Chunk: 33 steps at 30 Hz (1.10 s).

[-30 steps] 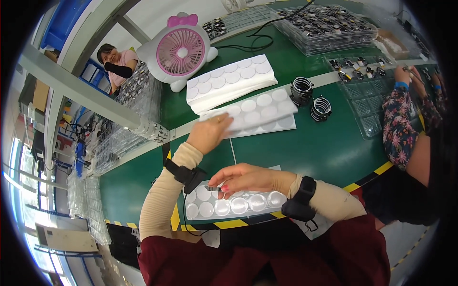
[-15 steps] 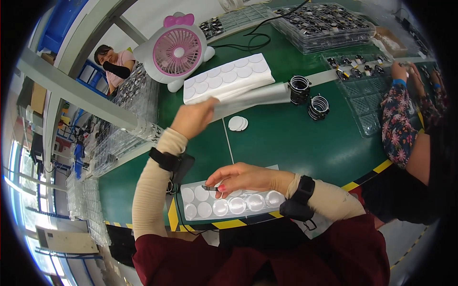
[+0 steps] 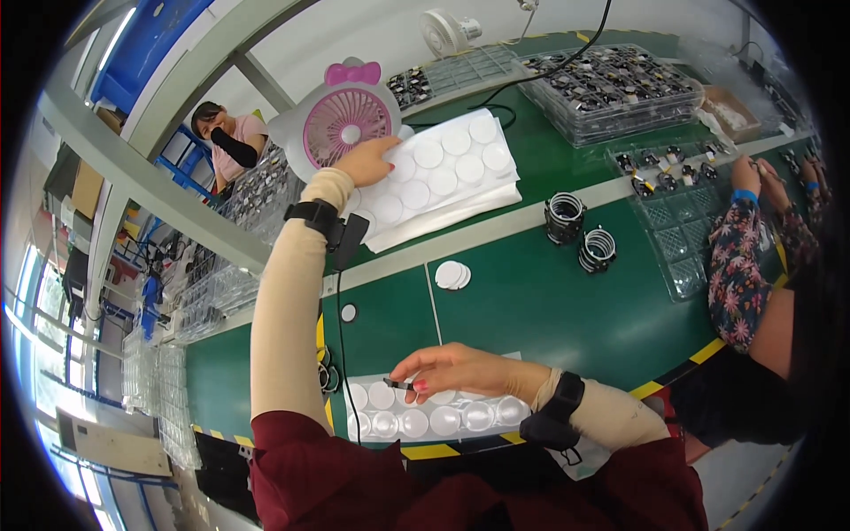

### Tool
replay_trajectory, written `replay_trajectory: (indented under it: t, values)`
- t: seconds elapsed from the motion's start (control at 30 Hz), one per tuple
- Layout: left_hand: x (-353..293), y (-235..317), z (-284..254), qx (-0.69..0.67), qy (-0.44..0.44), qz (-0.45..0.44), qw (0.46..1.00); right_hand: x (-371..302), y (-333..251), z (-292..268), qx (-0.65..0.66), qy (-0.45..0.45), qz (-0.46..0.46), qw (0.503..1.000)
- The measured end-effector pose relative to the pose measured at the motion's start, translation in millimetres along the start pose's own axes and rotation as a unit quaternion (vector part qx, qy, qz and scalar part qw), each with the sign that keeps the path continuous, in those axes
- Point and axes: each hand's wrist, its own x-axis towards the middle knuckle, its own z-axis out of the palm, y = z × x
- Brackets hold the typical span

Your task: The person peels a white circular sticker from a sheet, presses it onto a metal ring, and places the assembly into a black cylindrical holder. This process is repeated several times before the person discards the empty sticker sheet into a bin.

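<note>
My left hand point(image 3: 365, 162) rests at the upper left of a stack of white sheets point(image 3: 443, 182) printed with round white stickers. Its thumb and forefinger are apart. Lower down, my right hand point(image 3: 460, 370) pinches a small dark metal tool that looks like tweezers point(image 3: 400, 385). It hovers over a glossy sheet of round clear-and-white discs point(image 3: 445, 420) at the table's front edge and hides part of its upper row. A little pile of white discs point(image 3: 452, 275) lies between the two sheets. One small round white piece point(image 3: 349, 312) sits to the left.
Two black-and-white ringed stacks point(image 3: 564, 218) stand right of centre. A pink-and-white fan point(image 3: 347, 128) is behind my left hand. Clear trays of small parts point(image 3: 611, 93) fill the back right. A co-worker's arms point(image 3: 739, 239) reach in at the right over another tray point(image 3: 677, 217).
My left hand has moved up and away to the sheet stack's upper left. The translucent film that trailed across the stack's front no longer hangs there. My right hand keeps its grip.
</note>
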Motion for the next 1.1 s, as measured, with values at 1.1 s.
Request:
replay_trajectory:
  t: [1.1]
  values:
    - [-131,42,53,-0.081,0.163,-0.011,0.983,0,-9,-10,-0.437,0.355,-0.266,0.783]
